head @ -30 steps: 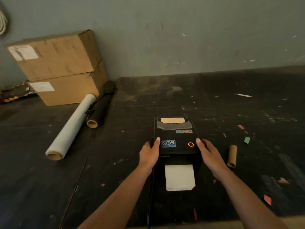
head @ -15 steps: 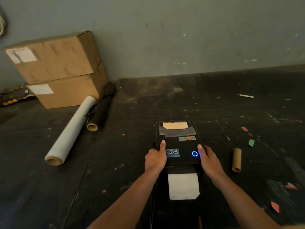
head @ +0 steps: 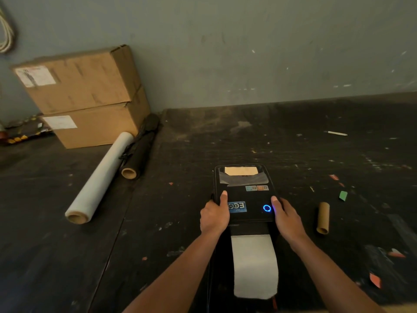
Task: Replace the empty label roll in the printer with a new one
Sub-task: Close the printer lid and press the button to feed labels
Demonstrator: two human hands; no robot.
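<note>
- Head view: the printer [head: 244, 199] is clasped at both side edges by the left hand [head: 214, 214] and right hand [head: 285, 216], thumbs laid on its lid.
- White label strip [head: 253, 265] is fed out toward 6 o'clock, along the printer's long axis.
- The empty core [head: 323, 218] lies on the bench [head: 180, 222] at 3 o'clock, nearer the right hand.

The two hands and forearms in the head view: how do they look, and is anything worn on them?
Both the left hand and the right hand are bare: no gloves, rings, watch or bracelets show. The forearms are uncovered down to the bottom edge of the picture, with no sleeve in view. The fingernails are short and plain.
</note>
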